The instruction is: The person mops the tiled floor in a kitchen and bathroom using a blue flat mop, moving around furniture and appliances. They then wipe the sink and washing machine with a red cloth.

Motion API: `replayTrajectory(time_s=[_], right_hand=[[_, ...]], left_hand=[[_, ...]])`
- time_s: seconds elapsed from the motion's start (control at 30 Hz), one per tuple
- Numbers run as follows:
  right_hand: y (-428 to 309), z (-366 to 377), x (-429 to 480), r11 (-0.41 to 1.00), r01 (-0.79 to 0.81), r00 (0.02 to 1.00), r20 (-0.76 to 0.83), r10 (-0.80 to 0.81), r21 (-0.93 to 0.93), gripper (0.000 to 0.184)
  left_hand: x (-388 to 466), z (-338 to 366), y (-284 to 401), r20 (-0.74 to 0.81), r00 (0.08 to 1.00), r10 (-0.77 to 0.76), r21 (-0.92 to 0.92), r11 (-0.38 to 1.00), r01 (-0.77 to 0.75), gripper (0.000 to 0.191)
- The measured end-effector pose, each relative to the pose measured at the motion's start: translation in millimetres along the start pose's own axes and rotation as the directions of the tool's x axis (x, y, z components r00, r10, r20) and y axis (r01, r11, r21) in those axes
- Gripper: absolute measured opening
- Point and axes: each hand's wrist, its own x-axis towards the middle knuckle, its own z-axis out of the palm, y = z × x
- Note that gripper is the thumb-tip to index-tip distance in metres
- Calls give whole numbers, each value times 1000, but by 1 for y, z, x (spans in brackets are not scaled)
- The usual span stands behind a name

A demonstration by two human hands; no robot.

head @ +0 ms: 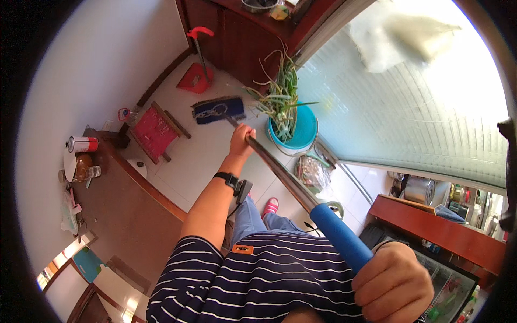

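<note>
A long-handled floor mop slants across the view, with its metal pole (282, 171) running down to a flat dark-blue head (218, 110) on the pale tiles. My left hand (243, 140) wraps the lower pole, a black band on its wrist. At the top end, my right hand (394, 280) is closed around the blue foam grip (341, 236). The mop head lies between a low red folding stool (155, 133) and a teal bucket (305, 125) that holds long-leaved green plants (284, 95). Both my feet are on the floor below, one in a pink striped slipper (271, 206).
A red long-handled dustpan (196, 78) stands by the dark-red cabinet (238, 36). To the left is a brown table (133, 210) bearing a can (83, 144) and jars. A plastic bag (312, 173) sits near the ribbed glass door (387, 121). Shelving (436, 234) lies at right.
</note>
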Motion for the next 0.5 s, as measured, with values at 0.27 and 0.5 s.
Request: replayTrajectory(time_s=[0.27, 0.5], right_hand=[[-36, 36, -72, 968, -154, 891, -452, 49, -199, 40], [-122, 84, -199, 950, -229, 666, -746, -6, -212, 42]], left_hand=[[-24, 67, 40, 107, 992, -69, -20, 997, 72, 18], [-129, 116, 98, 306, 952, 23, 95, 994, -55, 16]])
